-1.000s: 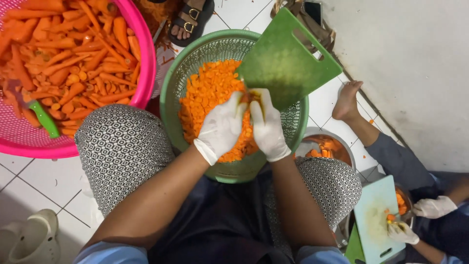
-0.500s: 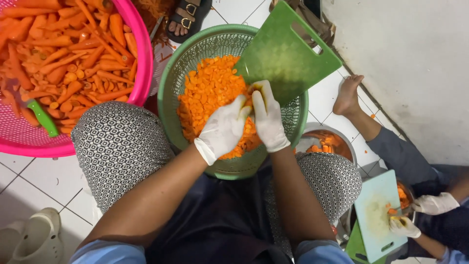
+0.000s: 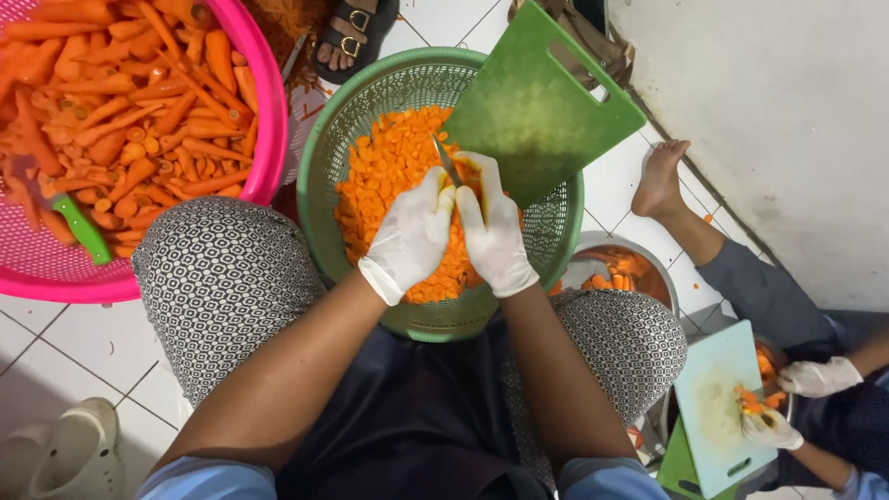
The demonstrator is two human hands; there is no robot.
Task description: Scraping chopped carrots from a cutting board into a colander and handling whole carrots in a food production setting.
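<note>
Both my hands wear white gloves and meet over a green mesh basket (image 3: 319,185) full of sliced carrot (image 3: 389,167). My left hand (image 3: 412,236) grips a small knife (image 3: 447,162), its blade pointing away from me. Beside it, my right hand (image 3: 495,231) pinches a piece of carrot (image 3: 469,174) against the blade. A green cutting board (image 3: 537,111) leans on the basket's far rim, just beyond my fingers. The basket rests between my knees.
A pink basket (image 3: 269,120) of whole peeled carrots, with a green-handled tool (image 3: 81,227), stands at left. A metal bowl (image 3: 620,268) of carrot sits at right. A co-worker's gloved hands (image 3: 769,428) cut on a pale board (image 3: 722,398); their bare foot (image 3: 659,181) reaches toward the wall.
My hands stay together over the green basket, with only small cutting movements. The co-worker's hands have shifted a little on their board.
</note>
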